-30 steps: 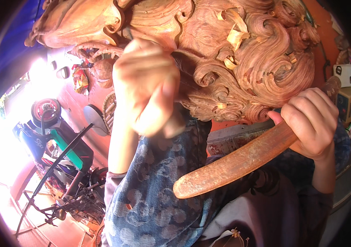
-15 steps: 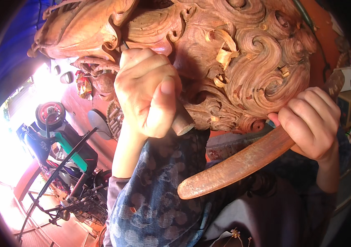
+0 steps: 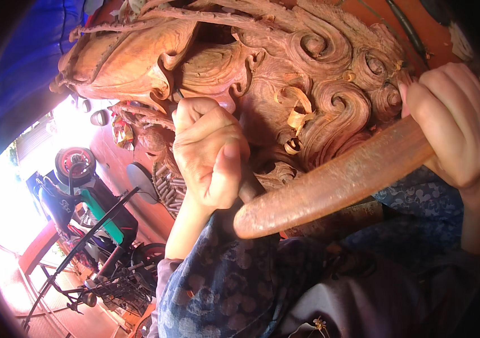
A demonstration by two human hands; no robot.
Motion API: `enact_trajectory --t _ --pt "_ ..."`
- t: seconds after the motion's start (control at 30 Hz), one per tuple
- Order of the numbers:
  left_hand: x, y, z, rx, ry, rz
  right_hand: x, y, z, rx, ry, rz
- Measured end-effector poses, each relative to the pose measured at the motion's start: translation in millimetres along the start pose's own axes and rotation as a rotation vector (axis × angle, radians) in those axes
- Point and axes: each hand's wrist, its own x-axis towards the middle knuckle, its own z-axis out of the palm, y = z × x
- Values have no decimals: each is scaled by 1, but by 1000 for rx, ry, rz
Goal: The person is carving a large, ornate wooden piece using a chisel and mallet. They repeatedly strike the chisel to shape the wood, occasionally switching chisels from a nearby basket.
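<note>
A large reddish-brown wood carving [image 3: 273, 84] with deep swirls and curled folds fills the upper middle. My left hand [image 3: 209, 152] is wrapped round a chisel [image 3: 249, 188], its thumb along the handle. The thin metal shank points up into a fold of the carving, where the cutting edge is hidden. A curved wooden mallet [image 3: 330, 180] is gripped by my right hand [image 3: 454, 124] at the right. The mallet's rounded end overlaps the butt of the chisel handle; whether they touch I cannot tell. Pale curled shavings [image 3: 298, 117] lie on the carving.
Left of my left forearm, a basket [image 3: 169, 191] holds several cylindrical handles. A motorbike [image 3: 102, 219] stands farther left on the reddish floor, below a blue sheet [image 3: 20, 96]. A dark rod-like thing [image 3: 407, 31] lies beyond the carving at upper right.
My right hand has risen up and to the right, and the mallet's end has come up to the chisel's butt. The view has shifted slightly; my left hand keeps its hold on the chisel.
</note>
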Motion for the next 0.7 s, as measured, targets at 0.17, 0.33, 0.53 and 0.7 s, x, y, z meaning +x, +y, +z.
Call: enact_trajectory --t 0.17,0.33,0.53,0.7 --pt "-9 3 -12 -85 27 -82 -7 -2 20 59 69 34" --pt "-14 26 -26 -163 -132 69 -11 -14 23 167 158 72" --pt "-19 6 -19 5 -63 -10 -9 -15 27 204 159 -37" --pt "-12 -2 -11 44 -34 44 -3 -18 26 202 133 -58"
